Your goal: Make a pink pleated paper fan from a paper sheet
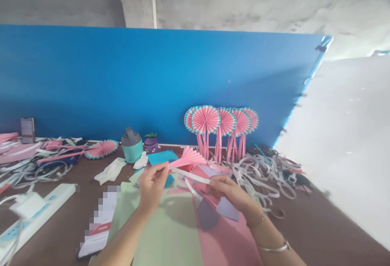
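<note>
Thumb and forefinger of the left hand (pixel 154 184) pinched the narrow end of a pleated pink fan (pixel 189 158). From there a white strip (pixel 190 175) ran to the right hand (pixel 228 191), closed on its far end. Peeling seemed the step in hand; pulling on would call for firmly held pleats.

Half-spread pink pleated paper fan (pixel 188 158) aloft, white strip (pixel 190 175) just beneath.

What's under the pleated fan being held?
Under the fan, pinched by the left hand: a blue sheet, a green sheet and a pink sheet on the table. The right hand, gripping a white strip, and a lilac paper hide part of the pink sheet.
</note>
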A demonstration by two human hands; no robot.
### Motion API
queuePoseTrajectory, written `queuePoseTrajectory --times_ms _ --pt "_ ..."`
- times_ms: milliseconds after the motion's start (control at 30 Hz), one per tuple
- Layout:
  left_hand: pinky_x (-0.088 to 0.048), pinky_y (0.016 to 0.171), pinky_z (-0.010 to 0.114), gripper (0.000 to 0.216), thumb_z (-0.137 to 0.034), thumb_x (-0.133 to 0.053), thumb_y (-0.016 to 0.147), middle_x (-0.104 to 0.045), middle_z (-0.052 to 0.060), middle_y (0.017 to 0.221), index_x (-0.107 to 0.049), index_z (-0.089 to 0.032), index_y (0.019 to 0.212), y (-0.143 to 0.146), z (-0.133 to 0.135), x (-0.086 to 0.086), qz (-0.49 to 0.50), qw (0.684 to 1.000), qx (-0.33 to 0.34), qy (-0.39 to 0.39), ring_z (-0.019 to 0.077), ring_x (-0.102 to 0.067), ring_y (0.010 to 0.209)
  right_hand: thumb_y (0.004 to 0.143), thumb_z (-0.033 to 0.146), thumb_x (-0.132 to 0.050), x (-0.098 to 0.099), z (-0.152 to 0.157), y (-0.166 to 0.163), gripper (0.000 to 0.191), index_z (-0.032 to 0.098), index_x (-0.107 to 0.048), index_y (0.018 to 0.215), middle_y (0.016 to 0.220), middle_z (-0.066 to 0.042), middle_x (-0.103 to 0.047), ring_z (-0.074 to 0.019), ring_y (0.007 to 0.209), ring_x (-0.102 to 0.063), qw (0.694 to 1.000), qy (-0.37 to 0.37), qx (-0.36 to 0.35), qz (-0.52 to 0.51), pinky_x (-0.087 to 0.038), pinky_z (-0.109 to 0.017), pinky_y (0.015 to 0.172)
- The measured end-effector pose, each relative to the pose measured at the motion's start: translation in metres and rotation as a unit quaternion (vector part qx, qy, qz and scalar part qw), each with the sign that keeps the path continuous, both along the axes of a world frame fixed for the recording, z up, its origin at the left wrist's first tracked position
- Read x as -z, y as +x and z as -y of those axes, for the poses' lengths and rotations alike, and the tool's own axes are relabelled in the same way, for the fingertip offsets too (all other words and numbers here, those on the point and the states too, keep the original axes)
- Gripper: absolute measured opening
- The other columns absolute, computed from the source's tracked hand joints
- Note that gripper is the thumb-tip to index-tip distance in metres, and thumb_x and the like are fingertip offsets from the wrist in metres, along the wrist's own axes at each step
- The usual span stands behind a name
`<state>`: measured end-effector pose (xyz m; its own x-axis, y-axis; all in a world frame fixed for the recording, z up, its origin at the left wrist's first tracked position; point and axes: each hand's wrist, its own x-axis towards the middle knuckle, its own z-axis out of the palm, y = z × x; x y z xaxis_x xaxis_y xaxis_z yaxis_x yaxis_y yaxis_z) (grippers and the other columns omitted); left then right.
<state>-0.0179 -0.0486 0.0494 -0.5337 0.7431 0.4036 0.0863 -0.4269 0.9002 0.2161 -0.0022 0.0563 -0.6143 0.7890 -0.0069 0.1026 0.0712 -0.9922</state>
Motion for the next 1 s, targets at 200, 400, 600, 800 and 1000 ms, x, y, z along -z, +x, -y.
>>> queuePoseTrajectory --times_ms 200,400,600,800,1000 --pt "-0.06 0.073 0.033 0.029 -0.037 -0.074 0.065 -0.076 0.007 0.078 -0.073 -0.014 0.083 -0.003 0.0 0.0 0.008 0.999 0.015 -0.027 0.0213 -0.072 0.071 0.082 0.047 -0.054 -0.004 -0.005 0.001 0.039 0.017 -0.066 0.06 0.055 -0.002 -0.056 -0.0134 0.055 -0.044 0.953 0.246 0.146 0.097 -0.037 -0.027 0.055" --pt "-0.059 0.076 0.033 0.031 -0.037 -0.075 0.065 -0.076 0.007 0.08 -0.073 -0.014 0.085 -0.004 -0.001 0.001 0.009 0.998 0.032 -0.047 0.0212 -0.071 0.075 0.087 0.043 -0.049 0.007 -0.01 0.0 0.042 0.018 -0.062 0.055 0.052 0.0 -0.054 -0.0123 0.052 -0.042 0.878 0.398 0.22 0.148 -0.037 -0.029 0.066" --pt "-0.058 0.075 0.033 0.026 -0.036 -0.072 0.067 -0.075 0.007 0.08 -0.073 -0.015 0.082 -0.003 0.0 0.0 -0.015 0.997 0.055 -0.054 0.0222 -0.071 0.079 0.089 0.042 -0.047 0.007 -0.014 0.001 0.046 0.016 -0.058 0.052 0.046 0.003 -0.044 -0.01 0.047 -0.035 0.865 0.416 0.234 0.152 -0.032 -0.026 0.056" --pt "-0.057 0.068 0.029 0.022 -0.034 -0.07 0.071 -0.075 0.007 0.077 -0.073 -0.016 0.082 -0.004 0.001 0.002 -0.068 0.996 0.044 -0.033 0.0198 -0.07 0.072 0.088 0.046 -0.049 0.008 -0.013 0.001 0.047 0.017 -0.057 0.052 0.045 0.004 -0.042 -0.0091 0.045 -0.035 0.847 0.422 0.273 0.176 -0.033 -0.025 0.059" --pt "-0.057 0.067 0.029 0.019 -0.033 -0.067 0.076 -0.075 0.005 0.084 -0.074 -0.019 0.086 -0.003 0.002 0.008 -0.118 0.993 0.02 -0.009 0.0201 -0.07 0.076 0.087 0.049 -0.051 0.01 -0.012 -0.001 0.046 0.017 -0.057 0.054 0.045 0.004 -0.048 -0.0086 0.044 -0.037 0.797 0.456 0.34 0.201 -0.033 -0.028 0.068"
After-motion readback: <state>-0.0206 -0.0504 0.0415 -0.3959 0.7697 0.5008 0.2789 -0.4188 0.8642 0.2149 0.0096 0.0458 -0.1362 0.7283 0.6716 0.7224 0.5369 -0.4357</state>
